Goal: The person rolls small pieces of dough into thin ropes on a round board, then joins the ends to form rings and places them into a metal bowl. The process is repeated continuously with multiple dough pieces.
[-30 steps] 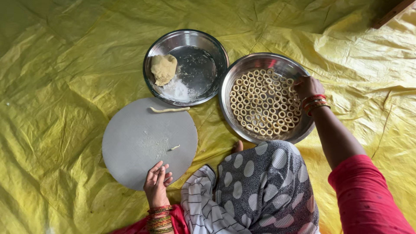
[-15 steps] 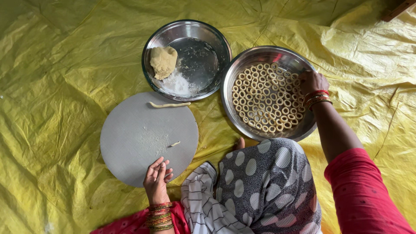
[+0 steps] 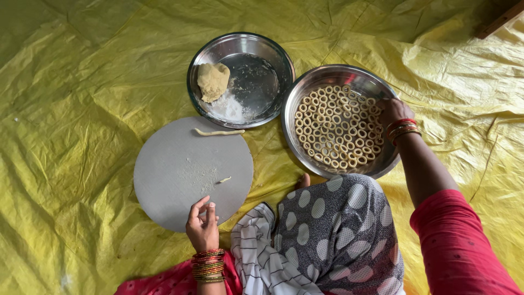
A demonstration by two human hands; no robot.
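Note:
My left hand [image 3: 202, 225] rests at the near edge of a round grey board [image 3: 174, 164], fingers loosely curled, holding nothing that I can see. On the board lie a thin rolled dough strip [image 3: 219, 131] and a small dough bit [image 3: 224, 179]. My right hand [image 3: 392, 112] reaches into the right side of a steel plate [image 3: 316, 82] filled with several small dough rings [image 3: 335, 125]; whether its fingers pinch a ring is hidden. A second steel plate [image 3: 273, 54] holds a lump of dough [image 3: 212, 80] and some flour [image 3: 229, 111].
Everything sits on a crumpled yellow plastic sheet [image 3: 82, 82]. My knee in grey dotted cloth [image 3: 338, 229] lies just below the ring plate, with a striped cloth [image 3: 256, 257] beside it. A wooden piece [image 3: 499, 21] shows at the top right corner.
The view has shifted slightly. My right hand stays at the ring plate's right side and my left hand stays at the board's near edge.

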